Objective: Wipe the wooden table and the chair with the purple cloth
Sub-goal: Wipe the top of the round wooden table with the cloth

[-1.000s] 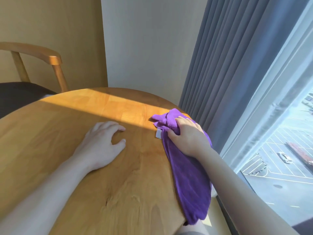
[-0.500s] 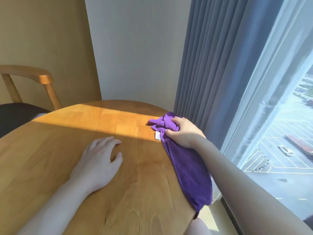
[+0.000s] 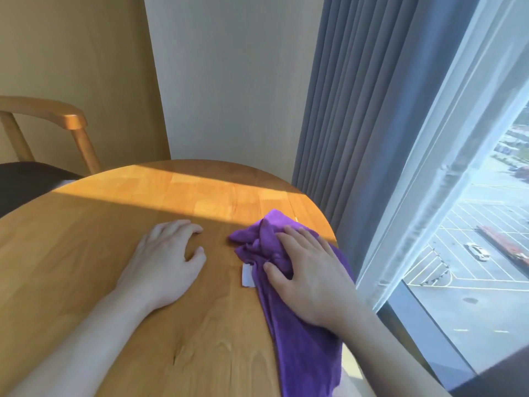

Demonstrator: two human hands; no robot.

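The round wooden table (image 3: 143, 213) fills the lower left of the head view. A purple cloth (image 3: 303, 348) lies along its right edge, bunched at the far end, with its near end hanging over the rim. A white tag (image 3: 247, 275) sticks out on the cloth's left side. My right hand (image 3: 312, 273) lies on the bunched part, thumb and fingers gathering folds. My left hand (image 3: 163, 262) rests on the bare wood to the left of the cloth, fingers loosely bent, holding nothing. The wooden chair (image 3: 71, 121) with a dark seat stands beyond the table at far left.
A blue-grey curtain (image 3: 357, 110) hangs just behind the table's right edge. A sheer curtain and a large window (image 3: 472, 253) run along the right. Walls close off the back. A sunlit band crosses the far part of the tabletop.
My right hand has drawn the bunched cloth a little nearer to me and inward from the far right edge. My left hand has stayed where it was. The view has shifted slightly.
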